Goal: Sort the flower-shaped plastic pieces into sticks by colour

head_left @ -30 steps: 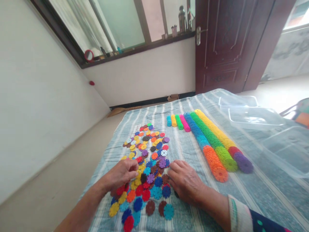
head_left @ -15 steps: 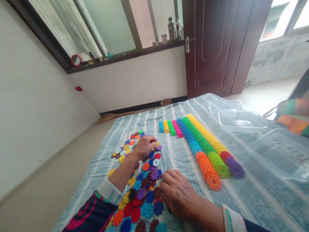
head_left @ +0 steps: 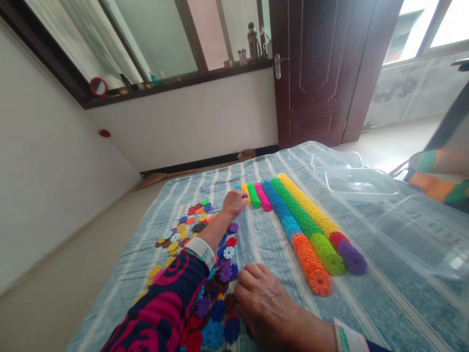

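Note:
My left hand [head_left: 235, 203] is closed at the near end of a short row of yellow notched plastic discs [head_left: 245, 187], partly covering it and a short blue row [head_left: 237, 187]. Whatever its fingers hold is hidden. My right hand [head_left: 266, 303] lies on the striped bedspread with curled fingers, at the right edge of a loose heap of mixed-colour discs [head_left: 216, 334]; its fingertips and anything in them are out of sight. Short green [head_left: 253, 195] and pink [head_left: 263, 197] rows lie just right of my left hand.
Long rows of blue-and-orange [head_left: 309, 261], green [head_left: 298, 210] and yellow-to-purple [head_left: 308, 203] discs run down the bed. Clear plastic containers [head_left: 361, 183] and a large clear lid or tub [head_left: 425, 234] are at right. More loose discs [head_left: 176, 236] spread leftward.
My left hand has moved from the loose discs, away and to the right, to the short yellow row. A yellow disc formerly by its fingers no longer shows there. My right hand stays by the heap.

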A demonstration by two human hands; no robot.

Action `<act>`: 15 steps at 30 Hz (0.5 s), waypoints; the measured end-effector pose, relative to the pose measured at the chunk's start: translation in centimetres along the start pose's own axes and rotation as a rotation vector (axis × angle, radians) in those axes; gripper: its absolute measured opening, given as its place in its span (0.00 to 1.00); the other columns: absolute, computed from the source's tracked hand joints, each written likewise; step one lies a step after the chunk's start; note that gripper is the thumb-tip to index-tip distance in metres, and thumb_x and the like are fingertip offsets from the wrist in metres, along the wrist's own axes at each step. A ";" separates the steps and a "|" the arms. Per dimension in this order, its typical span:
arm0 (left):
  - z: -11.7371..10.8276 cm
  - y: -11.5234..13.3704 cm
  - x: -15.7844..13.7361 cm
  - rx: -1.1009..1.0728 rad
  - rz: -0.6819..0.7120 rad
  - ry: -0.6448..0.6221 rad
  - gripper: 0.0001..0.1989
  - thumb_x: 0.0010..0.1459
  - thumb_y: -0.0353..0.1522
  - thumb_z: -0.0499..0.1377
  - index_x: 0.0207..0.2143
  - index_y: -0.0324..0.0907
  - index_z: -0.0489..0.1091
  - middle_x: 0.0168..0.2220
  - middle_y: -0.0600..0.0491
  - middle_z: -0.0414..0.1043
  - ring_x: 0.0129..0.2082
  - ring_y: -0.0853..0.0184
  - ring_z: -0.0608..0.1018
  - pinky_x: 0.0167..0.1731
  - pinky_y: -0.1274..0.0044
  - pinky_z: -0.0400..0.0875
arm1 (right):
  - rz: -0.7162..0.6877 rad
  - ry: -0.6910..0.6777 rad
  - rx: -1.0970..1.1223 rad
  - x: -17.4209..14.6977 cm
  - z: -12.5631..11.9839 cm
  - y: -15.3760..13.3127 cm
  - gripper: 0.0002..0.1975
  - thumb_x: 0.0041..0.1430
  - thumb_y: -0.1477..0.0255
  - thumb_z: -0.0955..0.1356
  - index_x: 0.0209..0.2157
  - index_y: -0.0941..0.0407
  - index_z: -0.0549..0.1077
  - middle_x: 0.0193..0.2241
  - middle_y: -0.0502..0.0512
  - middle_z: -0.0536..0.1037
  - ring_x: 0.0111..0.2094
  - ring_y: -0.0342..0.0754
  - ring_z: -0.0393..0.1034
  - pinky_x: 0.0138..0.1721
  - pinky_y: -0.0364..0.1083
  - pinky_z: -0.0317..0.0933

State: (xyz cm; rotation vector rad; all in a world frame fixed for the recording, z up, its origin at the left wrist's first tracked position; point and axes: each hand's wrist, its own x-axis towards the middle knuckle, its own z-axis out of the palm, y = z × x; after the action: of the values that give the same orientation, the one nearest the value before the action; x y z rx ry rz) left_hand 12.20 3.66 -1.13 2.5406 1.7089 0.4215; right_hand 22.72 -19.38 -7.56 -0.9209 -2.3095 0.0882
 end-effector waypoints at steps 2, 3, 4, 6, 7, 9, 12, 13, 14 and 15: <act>0.1 0.0 0.1 0.016 0.000 -0.006 0.12 0.55 0.27 0.55 0.32 0.39 0.80 0.35 0.49 0.79 0.39 0.64 0.77 0.43 0.76 0.69 | 0.004 -0.007 0.000 0.1 -0.1 0.0 0.06 0.61 0.72 0.69 0.30 0.55 0.68 0.31 0.52 0.73 0.35 0.51 0.64 0.35 0.51 0.59; 0.1 0.0 0.1 0.023 -0.005 -0.003 0.12 0.55 0.27 0.55 0.33 0.39 0.80 0.36 0.49 0.79 0.39 0.64 0.77 0.43 0.76 0.69 | 0.003 -0.010 0.003 0.1 -0.2 0.0 0.06 0.61 0.72 0.69 0.31 0.55 0.68 0.31 0.52 0.73 0.34 0.51 0.64 0.35 0.51 0.60; 0.1 0.1 0.1 0.030 -0.013 0.004 0.13 0.55 0.27 0.56 0.35 0.39 0.80 0.37 0.48 0.78 0.39 0.64 0.77 0.43 0.76 0.69 | 0.000 -0.013 0.006 0.1 -0.2 -0.1 0.06 0.61 0.72 0.69 0.31 0.55 0.68 0.31 0.52 0.73 0.34 0.51 0.64 0.35 0.51 0.60; 0.1 0.0 -0.2 0.048 -0.037 0.032 0.13 0.56 0.28 0.56 0.40 0.39 0.80 0.40 0.47 0.78 0.40 0.63 0.77 0.43 0.75 0.69 | 0.001 -0.017 0.006 0.1 -0.2 -0.1 0.06 0.61 0.72 0.69 0.31 0.55 0.69 0.31 0.52 0.74 0.34 0.51 0.64 0.34 0.50 0.60; 0.1 0.0 -0.5 0.060 -0.051 0.047 0.13 0.56 0.28 0.57 0.41 0.39 0.79 0.41 0.47 0.77 0.41 0.63 0.77 0.43 0.76 0.69 | 0.004 -0.018 0.005 0.1 -0.2 -0.1 0.06 0.61 0.72 0.69 0.30 0.55 0.69 0.31 0.52 0.73 0.34 0.51 0.64 0.34 0.50 0.60; 0.2 -0.1 -1.0 0.086 -0.078 0.061 0.11 0.56 0.30 0.58 0.40 0.39 0.78 0.41 0.48 0.77 0.41 0.64 0.76 0.42 0.76 0.69 | 0.005 -0.021 0.003 0.1 -0.1 -0.1 0.06 0.61 0.72 0.69 0.30 0.55 0.69 0.31 0.52 0.73 0.35 0.51 0.64 0.34 0.51 0.60; 0.3 -0.1 -1.9 0.104 -0.118 0.053 0.08 0.56 0.31 0.59 0.37 0.40 0.76 0.39 0.49 0.77 0.40 0.64 0.76 0.40 0.77 0.68 | -0.003 -0.007 0.003 0.1 0.0 0.0 0.07 0.62 0.72 0.68 0.29 0.54 0.68 0.31 0.53 0.73 0.34 0.52 0.64 0.34 0.51 0.60; 0.4 0.0 -2.1 0.102 -0.131 0.051 0.08 0.56 0.31 0.59 0.37 0.40 0.76 0.38 0.49 0.77 0.40 0.64 0.76 0.40 0.76 0.68 | -0.006 -0.003 0.004 0.1 0.0 0.0 0.07 0.62 0.72 0.68 0.29 0.54 0.68 0.31 0.53 0.73 0.34 0.52 0.64 0.34 0.51 0.59; 0.5 0.2 -2.3 0.099 -0.145 0.051 0.08 0.56 0.31 0.59 0.38 0.40 0.75 0.39 0.49 0.77 0.40 0.64 0.77 0.40 0.76 0.68 | -0.006 -0.002 0.005 0.1 0.0 0.0 0.07 0.62 0.73 0.68 0.29 0.54 0.68 0.30 0.53 0.73 0.34 0.51 0.64 0.33 0.50 0.59; 0.6 0.3 -2.5 0.095 -0.156 0.052 0.08 0.56 0.32 0.60 0.38 0.40 0.75 0.39 0.49 0.77 0.40 0.64 0.77 0.40 0.76 0.67 | -0.005 -0.003 0.006 0.1 0.0 0.0 0.06 0.61 0.73 0.68 0.29 0.54 0.68 0.30 0.53 0.73 0.34 0.51 0.63 0.33 0.50 0.59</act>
State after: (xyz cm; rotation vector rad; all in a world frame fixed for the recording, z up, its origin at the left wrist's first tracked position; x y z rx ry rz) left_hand 11.75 1.31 -2.12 2.4543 1.9743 0.4088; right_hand 22.67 -19.38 -7.48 -0.9127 -2.3129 0.0941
